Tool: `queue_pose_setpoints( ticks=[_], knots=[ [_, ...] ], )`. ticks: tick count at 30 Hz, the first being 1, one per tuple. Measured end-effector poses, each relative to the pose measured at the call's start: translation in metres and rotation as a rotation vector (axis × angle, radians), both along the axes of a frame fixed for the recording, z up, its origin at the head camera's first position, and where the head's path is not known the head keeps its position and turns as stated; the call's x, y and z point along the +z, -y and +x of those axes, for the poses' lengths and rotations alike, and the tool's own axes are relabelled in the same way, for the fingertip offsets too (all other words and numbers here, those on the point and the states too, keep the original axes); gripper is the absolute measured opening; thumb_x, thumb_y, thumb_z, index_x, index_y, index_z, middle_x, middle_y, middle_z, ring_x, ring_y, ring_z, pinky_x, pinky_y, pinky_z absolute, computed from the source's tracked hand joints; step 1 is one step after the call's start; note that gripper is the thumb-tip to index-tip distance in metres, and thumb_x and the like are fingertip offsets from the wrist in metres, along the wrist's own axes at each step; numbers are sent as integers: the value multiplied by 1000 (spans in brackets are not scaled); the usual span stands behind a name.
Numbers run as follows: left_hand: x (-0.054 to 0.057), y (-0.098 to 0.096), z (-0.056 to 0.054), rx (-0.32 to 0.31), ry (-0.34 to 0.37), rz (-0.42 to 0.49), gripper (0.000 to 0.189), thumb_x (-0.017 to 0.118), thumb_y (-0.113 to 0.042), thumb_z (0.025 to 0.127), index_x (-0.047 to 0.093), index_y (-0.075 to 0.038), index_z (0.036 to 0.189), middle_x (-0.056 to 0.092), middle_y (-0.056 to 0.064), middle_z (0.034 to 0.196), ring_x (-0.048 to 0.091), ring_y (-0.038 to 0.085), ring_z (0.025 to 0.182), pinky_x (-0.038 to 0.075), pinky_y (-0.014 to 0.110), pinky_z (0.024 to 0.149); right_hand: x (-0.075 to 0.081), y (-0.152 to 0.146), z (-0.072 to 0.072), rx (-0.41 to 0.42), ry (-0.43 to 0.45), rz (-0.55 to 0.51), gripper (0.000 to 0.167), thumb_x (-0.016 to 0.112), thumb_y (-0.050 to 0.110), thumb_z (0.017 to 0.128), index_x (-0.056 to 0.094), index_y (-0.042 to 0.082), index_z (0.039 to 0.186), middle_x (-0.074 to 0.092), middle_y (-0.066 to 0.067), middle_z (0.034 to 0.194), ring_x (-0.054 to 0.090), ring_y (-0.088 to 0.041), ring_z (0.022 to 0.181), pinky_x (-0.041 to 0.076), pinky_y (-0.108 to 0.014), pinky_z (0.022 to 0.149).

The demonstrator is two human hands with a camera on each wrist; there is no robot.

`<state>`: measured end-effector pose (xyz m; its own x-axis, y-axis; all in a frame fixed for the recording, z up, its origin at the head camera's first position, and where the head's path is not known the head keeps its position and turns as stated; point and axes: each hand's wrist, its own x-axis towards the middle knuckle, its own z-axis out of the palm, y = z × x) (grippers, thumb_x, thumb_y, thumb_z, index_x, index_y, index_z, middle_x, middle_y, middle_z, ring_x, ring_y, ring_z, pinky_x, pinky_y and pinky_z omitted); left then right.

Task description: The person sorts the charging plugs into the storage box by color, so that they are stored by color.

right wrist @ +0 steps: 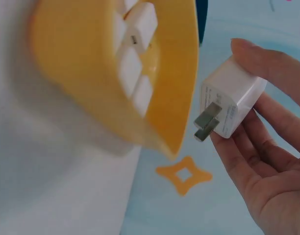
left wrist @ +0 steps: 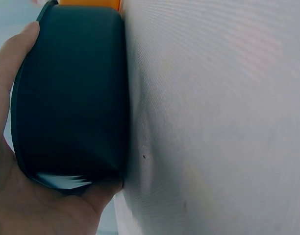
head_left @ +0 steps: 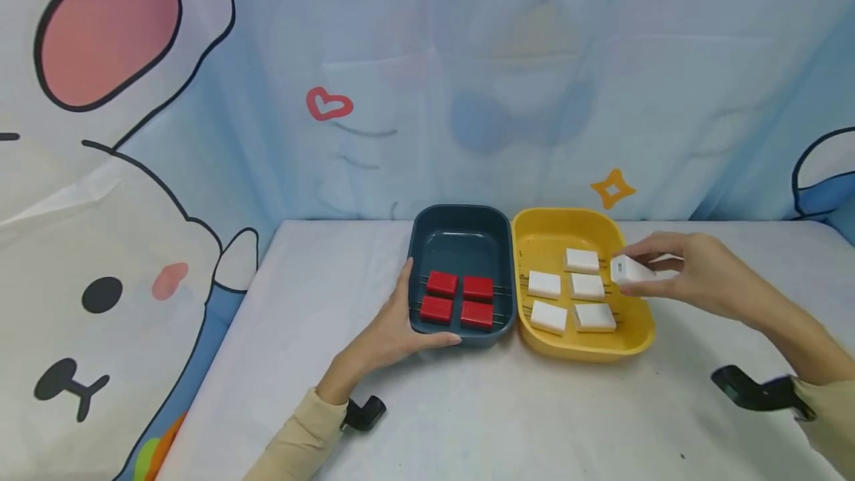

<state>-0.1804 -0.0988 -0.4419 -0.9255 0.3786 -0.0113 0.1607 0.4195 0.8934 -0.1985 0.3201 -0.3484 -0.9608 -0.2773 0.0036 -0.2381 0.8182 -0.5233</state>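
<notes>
In the head view my right hand (head_left: 695, 273) pinches a white wall charger (head_left: 630, 270) over the right rim of the yellow bin (head_left: 581, 349). The right wrist view shows the charger's two flat metal prongs (right wrist: 207, 122) pointing away from the palm. Several white chargers (head_left: 546, 284) lie in the yellow bin. My left hand (head_left: 394, 329) holds the near-left corner of the dark blue bin (head_left: 461, 225), fingers along its left side and thumb across its front. Red chargers (head_left: 477, 288) sit in two rows in the near half of that bin.
Both bins stand side by side, touching, near the back of the white-covered table (head_left: 481, 414). Behind the table hangs a light blue curtain (head_left: 427, 95) printed with cartoon figures. A black wrist mount (head_left: 364, 414) is on the left sleeve, another (head_left: 761, 390) on the right.
</notes>
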Motion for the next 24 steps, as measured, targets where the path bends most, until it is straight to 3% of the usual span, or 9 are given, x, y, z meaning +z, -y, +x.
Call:
queue_pose_setpoints(
  ticks=[4, 9, 16, 24],
  knots=[
    [1, 0, 1, 14, 3, -3, 129, 88, -39, 82, -6, -16, 169, 13, 4, 175, 20, 27, 157, 31, 60, 120, 7, 27, -27, 74, -26, 17, 56, 91, 24, 83, 71, -8, 123, 71, -19, 115, 66, -36, 103, 60, -49, 87],
    [2, -1, 0, 26, 14, -29, 130, 88, -41, 82, -6, -18, 169, 12, 4, 175, 19, 27, 158, 30, 61, 121, 5, 56, -51, 148, -24, 51, 49, 89, 16, 85, 71, -11, 122, 72, -21, 111, 66, -35, 99, 58, -55, 88],
    [2, -2, -1, 32, 22, -39, 130, 88, -42, 81, -6, -20, 169, 12, 3, 175, 19, 26, 158, 31, 60, 121, -3, 76, -75, 152, 9, 88, 47, 87, 14, 87, 70, -13, 122, 71, -27, 113, 68, -40, 103, 57, -56, 91],
    [0, 1, -2, 31, 24, -45, 131, 88, -43, 81, -6, -20, 169, 12, 4, 175, 19, 28, 158, 31, 61, 120, -21, 87, -91, 169, 14, 131, 46, 85, 10, 88, 69, -15, 122, 72, -29, 113, 68, -39, 101, 57, -55, 90]
  ],
)
